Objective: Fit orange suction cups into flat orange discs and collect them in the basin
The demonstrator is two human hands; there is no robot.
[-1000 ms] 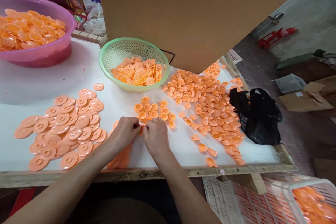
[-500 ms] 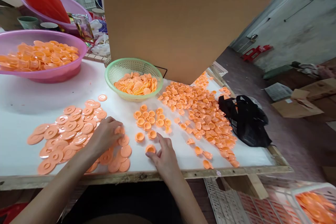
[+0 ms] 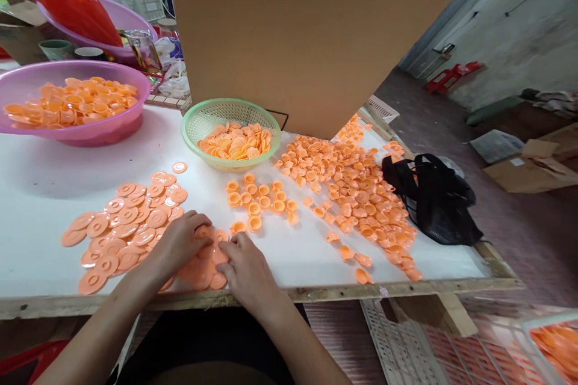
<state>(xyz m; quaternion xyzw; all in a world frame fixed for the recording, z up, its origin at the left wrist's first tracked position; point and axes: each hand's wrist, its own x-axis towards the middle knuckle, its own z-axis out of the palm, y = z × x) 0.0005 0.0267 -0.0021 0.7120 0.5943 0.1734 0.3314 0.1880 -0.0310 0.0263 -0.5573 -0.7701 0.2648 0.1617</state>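
Note:
Small glossy orange toy saucers [image 3: 127,215], each with a raised ring, lie in an overlapping spread on the white tabletop. My left hand [image 3: 185,240] bends over the right part of this spread, its fingers closed on an orange saucer [image 3: 205,231]. Close beside it, my right hand [image 3: 249,271] has curled fingers at the right edge of the saucers; what they hold, if anything, is hidden. Beyond the right hand stand several orange toy cups [image 3: 254,224], mostly mouth up. A larger heap of such cups [image 3: 356,192] spreads to the right.
A green colander [image 3: 192,144] of orange discs stands against a tall cardboard box [image 3: 293,42]. On the left is a pink basin [image 3: 90,137] of orange pieces. A black bag [image 3: 438,204] sits at the table's right edge. A wooden strip [image 3: 325,295] borders the front.
My right hand has moved left, from a cup at the near end of the cup group to the saucers beside my left hand. That cup no longer shows there. The view has shifted slightly.

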